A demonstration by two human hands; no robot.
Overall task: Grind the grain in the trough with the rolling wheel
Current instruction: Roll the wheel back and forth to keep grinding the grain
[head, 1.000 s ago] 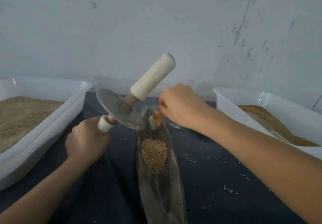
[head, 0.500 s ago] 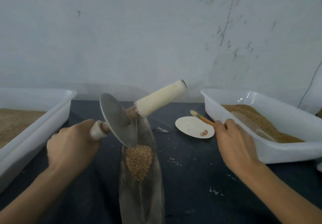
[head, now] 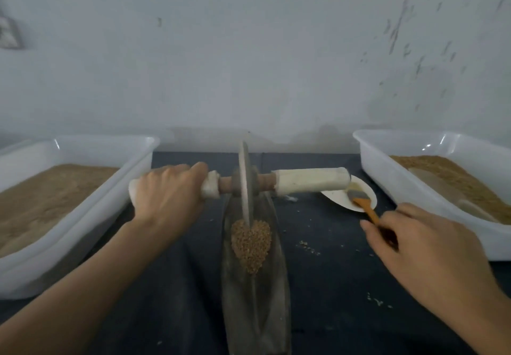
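Head view, looking down at a dark counter point(head: 326, 285) against a pale scuffed wall point(head: 249, 50).

Centre: a long, narrow, boat-shaped metal trough point(head: 255, 307) runs away from the camera. A small heap of brown grain point(head: 251, 247) lies in its channel, roughly mid-length. The rolling wheel point(head: 244, 180), a thin metal disc seen edge-on, stands upright in the trough w/ its lower edge at the far end of the grain heap, touching it. Its axle runs left-right, w/ a pale wrapped handle on each side.

Left hand point(head: 168, 191): fingers curled over the left handle, gripping it firmly; forearm comes in from the bottom-left corner. The right handle point(head: 311, 182) sticks out free, nothing on it.

Right hand point(head: 425, 255): back of hand to the camera, fingers pinching the orange handle of a small brush point(head: 365, 205). The brush's dark bristle end lies on a small white dish point(head: 334, 198), which sits on the counter just right of the trough, partly behind the right handle. A bit of tan residue shows in the dish.

Two white plastic tubs flank the setup: left tub point(head: 91, 216) and right tub point(head: 409, 189), both holding tan, finer-looking meal. Something pale lies half-buried in the right tub; can't tell what it is.

A few stray grains point(head: 308, 247) are scattered on the counter btw the trough and the right hand.
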